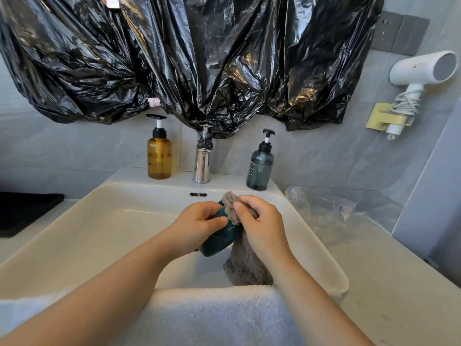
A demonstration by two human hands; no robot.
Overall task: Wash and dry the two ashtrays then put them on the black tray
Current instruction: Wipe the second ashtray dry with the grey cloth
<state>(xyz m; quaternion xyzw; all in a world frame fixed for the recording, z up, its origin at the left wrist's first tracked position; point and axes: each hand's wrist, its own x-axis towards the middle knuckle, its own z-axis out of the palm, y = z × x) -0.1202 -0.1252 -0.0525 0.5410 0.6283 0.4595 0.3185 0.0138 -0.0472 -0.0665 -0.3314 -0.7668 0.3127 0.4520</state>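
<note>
Over the sink [99, 221], my left hand [199, 226] grips a dark green ashtray [219, 242], fingers curled round its rim. My right hand [262, 226] pinches a grey cloth [245, 265] against the ashtray's upper edge, and the rest of the cloth hangs toward 6 o'clock. The ashtray is tipped on edge between both hands, its long side running from about 1 o'clock down to 7 o'clock. Drying looks to be the step in hand.

The black tray [25, 211] sits on the worktop [15, 245] at 9 o'clock, well apart from the basin. My left hand is the nearer to it (and is the one carrying the ashtray). Only the sink's left wall and rim lie between.

The tap [202, 158] stands at 12 o'clock, with an amber pump bottle [159, 156] at 11 and a blue-grey one [259, 168] at 1. A white towel [212, 315] drapes the near rim at 6 o'clock, and a crumpled clear bag [324, 206] lies at 3 o'clock. I can see no second ashtray.
</note>
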